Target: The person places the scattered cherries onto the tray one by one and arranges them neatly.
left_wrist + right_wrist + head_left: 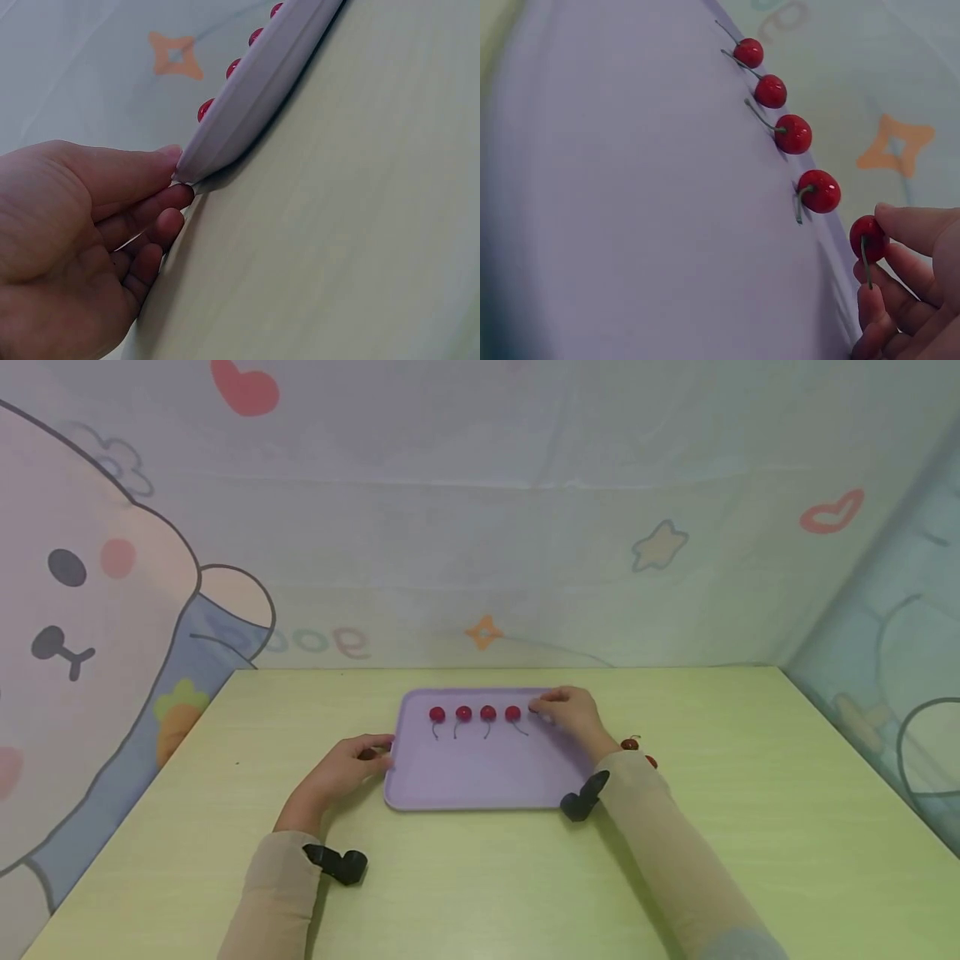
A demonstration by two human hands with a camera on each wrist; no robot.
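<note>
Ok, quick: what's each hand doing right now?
Left hand: fingertips against the tray edge, not gripping.
Right hand: pinching a cherry at the end of the row.

Both forearms were covered in close-fitting beige sleeves (660, 827) that ended at the wrists, leaving the left hand (341, 772) and the right hand (573, 714) bare. A small black device was strapped at each wrist — one on the left (337, 862), one on the right (585, 796) — each dark, rounded and matte.

Table cherries (630, 744) behind right wrist.
</note>
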